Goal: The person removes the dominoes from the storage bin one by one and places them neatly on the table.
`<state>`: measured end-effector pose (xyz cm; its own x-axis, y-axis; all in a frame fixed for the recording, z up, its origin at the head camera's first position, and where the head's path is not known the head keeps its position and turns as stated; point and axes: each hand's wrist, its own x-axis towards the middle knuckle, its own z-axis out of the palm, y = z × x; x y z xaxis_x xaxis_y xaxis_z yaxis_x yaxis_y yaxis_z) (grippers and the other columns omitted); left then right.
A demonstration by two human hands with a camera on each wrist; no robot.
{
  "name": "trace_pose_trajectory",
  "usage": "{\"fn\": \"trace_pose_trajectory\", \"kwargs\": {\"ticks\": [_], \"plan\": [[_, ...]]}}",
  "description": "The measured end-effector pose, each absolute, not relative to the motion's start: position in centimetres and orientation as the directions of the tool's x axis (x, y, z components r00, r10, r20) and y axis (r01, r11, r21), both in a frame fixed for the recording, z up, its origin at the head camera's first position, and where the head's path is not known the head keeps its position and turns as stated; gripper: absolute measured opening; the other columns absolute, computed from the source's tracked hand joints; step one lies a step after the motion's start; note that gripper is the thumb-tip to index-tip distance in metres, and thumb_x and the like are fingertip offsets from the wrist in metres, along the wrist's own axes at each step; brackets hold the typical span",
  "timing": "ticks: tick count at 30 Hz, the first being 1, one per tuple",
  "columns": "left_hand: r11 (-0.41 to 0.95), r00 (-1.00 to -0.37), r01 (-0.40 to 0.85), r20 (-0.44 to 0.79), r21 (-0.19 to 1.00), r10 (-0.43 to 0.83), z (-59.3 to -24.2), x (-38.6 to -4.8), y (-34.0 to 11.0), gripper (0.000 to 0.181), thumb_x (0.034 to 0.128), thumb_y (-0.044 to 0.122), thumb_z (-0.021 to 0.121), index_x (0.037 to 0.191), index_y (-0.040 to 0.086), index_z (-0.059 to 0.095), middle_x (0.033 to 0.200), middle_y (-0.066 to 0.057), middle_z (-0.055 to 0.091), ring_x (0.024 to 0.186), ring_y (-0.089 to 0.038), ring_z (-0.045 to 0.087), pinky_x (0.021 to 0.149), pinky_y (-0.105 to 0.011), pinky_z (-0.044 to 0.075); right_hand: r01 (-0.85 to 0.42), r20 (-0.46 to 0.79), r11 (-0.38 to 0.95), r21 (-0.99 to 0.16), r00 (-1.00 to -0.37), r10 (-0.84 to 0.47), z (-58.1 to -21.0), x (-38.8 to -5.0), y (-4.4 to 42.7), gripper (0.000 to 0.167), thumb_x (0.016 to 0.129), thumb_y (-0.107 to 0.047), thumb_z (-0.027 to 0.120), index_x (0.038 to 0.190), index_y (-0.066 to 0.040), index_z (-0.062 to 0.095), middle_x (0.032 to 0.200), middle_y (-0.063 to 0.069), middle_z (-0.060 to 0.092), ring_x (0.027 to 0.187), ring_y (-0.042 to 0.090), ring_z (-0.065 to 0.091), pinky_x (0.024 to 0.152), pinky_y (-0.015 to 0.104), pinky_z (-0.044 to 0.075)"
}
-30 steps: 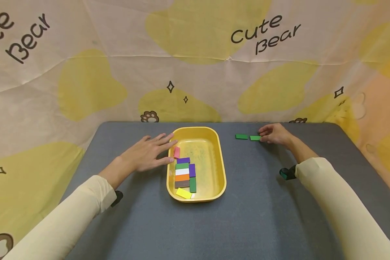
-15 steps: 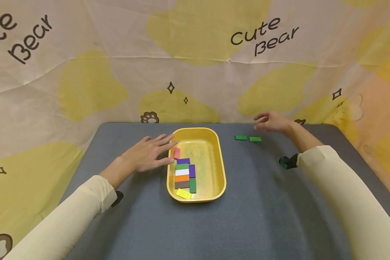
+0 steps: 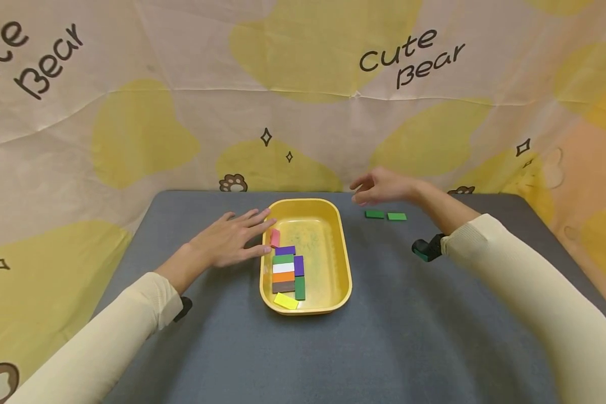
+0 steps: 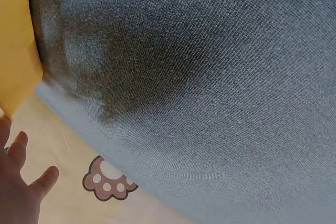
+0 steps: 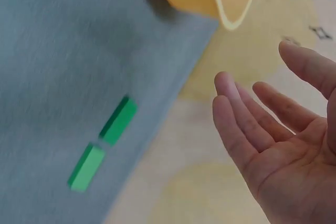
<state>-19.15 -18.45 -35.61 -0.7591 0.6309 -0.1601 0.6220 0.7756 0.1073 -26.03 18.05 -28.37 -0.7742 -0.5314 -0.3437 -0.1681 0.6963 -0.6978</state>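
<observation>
My left hand (image 3: 236,237) lies with spread fingers over the left rim of a yellow tray (image 3: 340,280), its fingertips near a pink block (image 3: 275,238). In the left wrist view, part of that hand (image 4: 21,187) shows beside the tray's wall (image 4: 16,35). My right hand (image 3: 384,186) is raised above the back of the table with nothing in it, its fingers loosely bent. Below it on the table lie a dark green block (image 3: 374,214) and a light green block (image 3: 396,216), end to end with a small gap. Both blocks also appear in the right wrist view.
Inside the tray, along its left side, lie several flat blocks: purple (image 3: 285,251), white (image 3: 283,268), orange (image 3: 283,276), brown (image 3: 283,287), yellow (image 3: 285,301) and green (image 3: 300,288). A patterned cloth (image 3: 303,112) hangs behind the grey table (image 3: 303,359).
My right hand has let go of the light green block, lifted off the table and moved left, past the dark green block. The left hand and the tray have stayed in place.
</observation>
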Motion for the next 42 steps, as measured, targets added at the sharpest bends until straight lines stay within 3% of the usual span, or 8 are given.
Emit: {"fn": "trace_pose_trajectory", "kwargs": {"ticks": [8,20,36,42], "plan": [[0.770,-0.757,0.630,-0.145,0.099,0.637,-35.9,-19.3,-18.6,0.077,0.0986,0.066,0.039,0.160,0.022,0.024,0.166,-0.002,0.017,0.150,-0.030,0.020,0.113,-0.065,0.022,-0.119,-0.346,0.625,-0.771,-0.747,-0.568,-29.7,-25.6,14.8,0.048,0.100,-0.014,0.059,0.139,0.012,0.049,0.134,0.028,0.058,0.113,0.037,0.064,0.098,0.043,0.051],[0.773,-0.760,0.627,-0.142,0.102,0.635,-36.2,-19.7,-18.6,0.075,0.0990,0.063,0.042,0.159,0.021,0.026,0.165,-0.003,0.017,0.150,-0.033,0.022,0.112,-0.066,0.023,-0.064,-0.426,0.623,-0.779,-0.676,-0.601,-31.4,-25.6,10.1,0.046,0.103,-0.017,0.055,0.139,0.010,0.050,0.139,0.025,0.055,0.118,0.033,0.063,0.095,0.037,0.052],[0.776,-0.763,0.622,-0.140,0.103,0.631,-36.5,-19.9,-18.6,0.075,0.0985,0.062,0.045,0.159,0.022,0.026,0.165,-0.003,0.017,0.150,-0.032,0.020,0.113,-0.066,0.022,-0.060,-0.456,0.642,-0.765,-0.652,-0.605,-34.9,-25.6,5.1,0.039,0.101,-0.018,0.057,0.130,0.009,0.060,0.119,0.022,0.068,0.111,0.031,0.067,0.095,0.037,0.052],[0.772,-0.760,0.629,-0.133,0.096,0.636,-36.7,-20.0,-18.7,0.075,0.0987,0.062,0.044,0.159,0.021,0.026,0.165,-0.004,0.018,0.150,-0.032,0.020,0.112,-0.066,0.023,-0.096,-0.450,0.658,-0.747,-0.655,-0.607,-35.4,-25.6,4.2,0.036,0.101,-0.019,0.058,0.128,0.005,0.064,0.118,0.018,0.069,0.111,0.029,0.067,0.094,0.035,0.053]]}}
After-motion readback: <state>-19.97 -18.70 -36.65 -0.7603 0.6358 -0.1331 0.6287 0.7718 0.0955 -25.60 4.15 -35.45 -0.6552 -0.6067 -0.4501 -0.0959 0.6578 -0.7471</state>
